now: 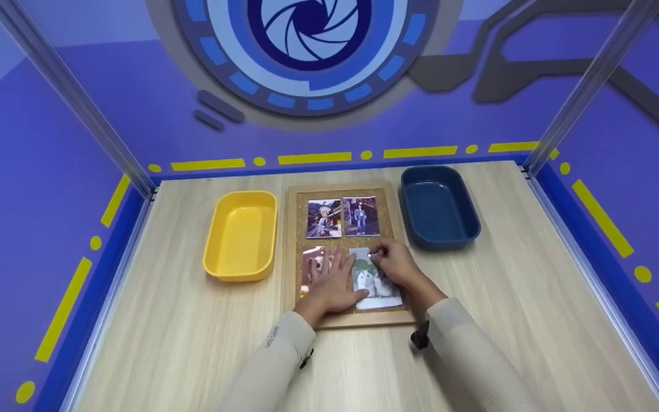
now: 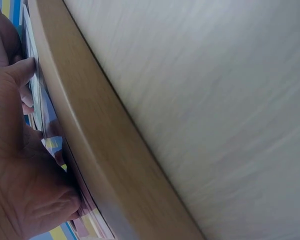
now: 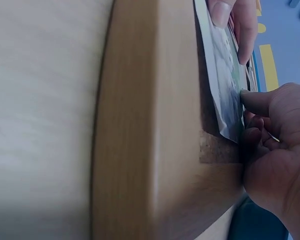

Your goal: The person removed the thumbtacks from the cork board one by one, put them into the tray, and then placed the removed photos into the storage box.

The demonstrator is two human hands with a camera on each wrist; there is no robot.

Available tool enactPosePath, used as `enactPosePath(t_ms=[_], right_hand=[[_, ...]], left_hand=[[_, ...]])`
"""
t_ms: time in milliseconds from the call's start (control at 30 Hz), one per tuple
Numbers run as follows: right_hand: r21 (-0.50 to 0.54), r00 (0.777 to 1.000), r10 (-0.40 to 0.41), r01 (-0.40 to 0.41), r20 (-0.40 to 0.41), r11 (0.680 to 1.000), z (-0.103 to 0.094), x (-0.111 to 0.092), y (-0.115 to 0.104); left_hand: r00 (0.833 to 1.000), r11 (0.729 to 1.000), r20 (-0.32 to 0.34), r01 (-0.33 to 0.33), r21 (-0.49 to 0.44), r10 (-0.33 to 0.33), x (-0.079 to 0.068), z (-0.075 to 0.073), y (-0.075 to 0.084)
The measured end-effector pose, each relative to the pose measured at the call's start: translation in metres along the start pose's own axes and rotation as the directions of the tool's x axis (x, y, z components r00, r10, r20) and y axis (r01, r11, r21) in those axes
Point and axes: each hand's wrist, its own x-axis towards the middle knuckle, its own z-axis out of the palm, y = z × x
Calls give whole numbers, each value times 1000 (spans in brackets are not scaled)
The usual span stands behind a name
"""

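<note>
A wood-framed cork board (image 1: 296,257) lies on the table with two photos in its upper half and two below. My left hand (image 1: 332,286) rests spread over the lower-left photo (image 1: 308,260), its thumb reaching onto the lower-right photo of white furry animals (image 1: 370,283). At that photo's upper edge my right hand (image 1: 399,264) has its thumb and fingers drawn together. They pinch a small white pin (image 1: 370,256), mostly hidden by the fingertips. In the right wrist view, the photo's near edge (image 3: 221,117) stands slightly off the cork (image 3: 215,149).
Left of the board stands a yellow tray (image 1: 241,234). A dark blue tray (image 1: 441,209) stands close to its right side. The upper photos, a figure in a hat (image 1: 324,218) and a standing person (image 1: 361,216), lie side by side. Blue panels (image 1: 329,140) surround the table.
</note>
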Motion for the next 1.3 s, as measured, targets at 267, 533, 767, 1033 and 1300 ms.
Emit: enactPosePath(t_ms=[267, 533, 767, 1033, 1300], right_hand=[[-17, 999, 31, -30, 20, 999, 0, -2, -3], [-21, 999, 52, -52, -1, 998, 4, -4, -4], [-2, 998, 62, -62, -8, 998, 4, -3, -7], [0, 997, 75, -75, 8, 997, 1, -1, -8], [-23, 997, 72, -72, -7, 997, 1, 3, -10]], left_hand=[[999, 1000, 27, 21, 15, -21, -1, 3, -1], [999, 1000, 35, 20, 16, -21, -3, 7, -2], [999, 999, 38, 22, 24, -23, -1, 7, -2], [1000, 1000, 23, 19, 17, -19, 5, 11, -5], [1000, 1000, 23, 14, -1, -14, 7, 8, -4]])
